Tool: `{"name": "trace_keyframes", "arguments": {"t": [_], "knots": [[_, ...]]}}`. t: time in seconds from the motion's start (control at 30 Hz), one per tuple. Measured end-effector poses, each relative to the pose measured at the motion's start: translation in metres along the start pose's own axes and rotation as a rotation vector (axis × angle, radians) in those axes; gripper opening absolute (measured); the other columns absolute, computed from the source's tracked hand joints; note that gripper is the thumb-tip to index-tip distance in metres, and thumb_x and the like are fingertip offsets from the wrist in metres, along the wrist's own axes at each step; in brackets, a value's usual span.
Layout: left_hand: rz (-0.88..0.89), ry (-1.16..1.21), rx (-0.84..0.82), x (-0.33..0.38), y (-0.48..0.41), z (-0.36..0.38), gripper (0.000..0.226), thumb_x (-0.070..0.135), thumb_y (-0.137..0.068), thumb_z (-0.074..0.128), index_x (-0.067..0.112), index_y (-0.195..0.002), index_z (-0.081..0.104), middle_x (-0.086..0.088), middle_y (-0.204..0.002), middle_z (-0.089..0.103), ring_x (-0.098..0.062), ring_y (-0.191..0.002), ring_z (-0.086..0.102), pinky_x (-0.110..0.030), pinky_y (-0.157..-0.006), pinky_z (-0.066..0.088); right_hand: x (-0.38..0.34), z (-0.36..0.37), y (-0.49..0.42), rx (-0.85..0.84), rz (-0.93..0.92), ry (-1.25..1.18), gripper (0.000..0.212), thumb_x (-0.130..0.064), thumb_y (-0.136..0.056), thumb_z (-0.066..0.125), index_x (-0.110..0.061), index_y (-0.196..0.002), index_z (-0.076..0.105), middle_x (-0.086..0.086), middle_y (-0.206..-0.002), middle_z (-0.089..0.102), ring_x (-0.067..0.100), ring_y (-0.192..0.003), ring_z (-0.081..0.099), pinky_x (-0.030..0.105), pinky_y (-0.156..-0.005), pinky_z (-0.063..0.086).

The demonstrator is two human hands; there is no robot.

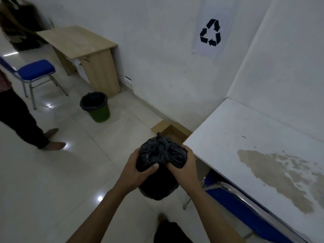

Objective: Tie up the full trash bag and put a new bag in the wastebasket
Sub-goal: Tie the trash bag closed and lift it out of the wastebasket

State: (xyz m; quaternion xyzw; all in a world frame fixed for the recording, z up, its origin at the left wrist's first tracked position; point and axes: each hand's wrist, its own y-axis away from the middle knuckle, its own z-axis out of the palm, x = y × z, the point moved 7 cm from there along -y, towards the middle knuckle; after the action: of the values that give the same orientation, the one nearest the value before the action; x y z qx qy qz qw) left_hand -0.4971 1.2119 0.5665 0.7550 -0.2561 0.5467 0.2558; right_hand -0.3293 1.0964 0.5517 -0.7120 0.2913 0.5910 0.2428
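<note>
A full black trash bag (pixel 158 172) hangs in front of me above the floor, its top knotted into a bunch. My left hand (pixel 138 170) grips the bag's upper left side. My right hand (pixel 183 167) grips the upper right side, just under the knot. A green perforated wastebasket (pixel 98 111) stands on the floor further back, to the left, with a black bag lining it and folded over its rim.
A white worn table (pixel 254 146) stands close on my right, with a blue chair (pixel 245 211) tucked under it. An open cardboard box (pixel 171 132) lies by the wall. A wooden desk (pixel 78 42), another blue chair (pixel 36 71) and a standing person (pixel 19 116) are at left.
</note>
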Motion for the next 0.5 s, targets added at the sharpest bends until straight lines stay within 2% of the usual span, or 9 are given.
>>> {"name": "trace_keyframes", "arguments": {"t": [0.07, 0.13, 0.23, 0.3, 0.43, 0.5], "knots": [[0.011, 0.003, -0.020, 0.001, -0.040, -0.009, 0.080, 0.066, -0.068, 0.078, 0.040, -0.137, 0.046, 0.016, -0.135, 0.055, -0.004, -0.124, 0.054, -0.042, -0.105, 0.049, 0.000, 0.009, -0.032, 0.035, -0.010, 0.025, 0.063, -0.040, -0.068, 0.086, -0.060, -0.111, 0.044, -0.017, -0.121, 0.056, 0.008, -0.113, 0.061, 0.040, -0.096, 0.055], [0.013, 0.010, -0.042, 0.003, -0.078, -0.013, 0.078, 0.067, -0.067, 0.077, 0.041, -0.135, 0.047, 0.015, -0.134, 0.056, -0.005, -0.123, 0.055, -0.043, -0.104, 0.050, 0.001, 0.016, -0.067, 0.070, -0.008, 0.033, 0.064, -0.040, -0.066, 0.085, -0.059, -0.111, 0.044, -0.018, -0.119, 0.055, 0.006, -0.110, 0.061, 0.039, -0.094, 0.057], [0.019, 0.011, -0.071, 0.007, -0.137, -0.018, 0.071, 0.066, -0.068, 0.077, 0.050, -0.130, 0.048, 0.017, -0.133, 0.056, -0.004, -0.122, 0.056, -0.041, -0.102, 0.051, 0.006, 0.025, -0.123, 0.085, 0.025, 0.028, 0.073, -0.035, -0.068, 0.086, -0.035, -0.129, 0.046, -0.002, -0.129, 0.053, 0.016, -0.118, 0.058, 0.045, -0.098, 0.054], [0.008, -0.008, -0.091, 0.009, -0.176, -0.022, 0.072, 0.066, -0.068, 0.078, 0.049, -0.131, 0.048, 0.017, -0.133, 0.056, -0.005, -0.122, 0.056, -0.041, -0.102, 0.051, 0.012, 0.029, -0.158, 0.092, 0.061, 0.037, 0.079, -0.035, -0.070, 0.085, -0.027, -0.136, 0.043, 0.001, -0.134, 0.050, 0.019, -0.123, 0.055, 0.046, -0.101, 0.052], [0.018, -0.033, -0.159, 0.013, -0.256, -0.031, 0.066, 0.062, -0.068, 0.079, 0.057, -0.125, 0.047, 0.019, -0.130, 0.058, -0.002, -0.119, 0.057, -0.034, -0.099, 0.052, 0.010, 0.034, -0.228, 0.097, 0.072, 0.029, 0.083, -0.046, -0.067, 0.086, -0.029, -0.136, 0.043, -0.003, -0.134, 0.051, 0.011, -0.121, 0.056, 0.040, -0.102, 0.053], [0.019, -0.037, -0.205, 0.016, -0.291, -0.032, 0.063, 0.062, -0.068, 0.080, 0.061, -0.121, 0.047, 0.026, -0.128, 0.058, 0.003, -0.117, 0.058, -0.028, -0.096, 0.052, 0.009, 0.036, -0.257, 0.121, 0.064, 0.025, 0.078, -0.048, -0.066, 0.087, -0.039, -0.132, 0.045, -0.007, -0.133, 0.054, 0.010, -0.121, 0.057, 0.036, -0.101, 0.053]]}}
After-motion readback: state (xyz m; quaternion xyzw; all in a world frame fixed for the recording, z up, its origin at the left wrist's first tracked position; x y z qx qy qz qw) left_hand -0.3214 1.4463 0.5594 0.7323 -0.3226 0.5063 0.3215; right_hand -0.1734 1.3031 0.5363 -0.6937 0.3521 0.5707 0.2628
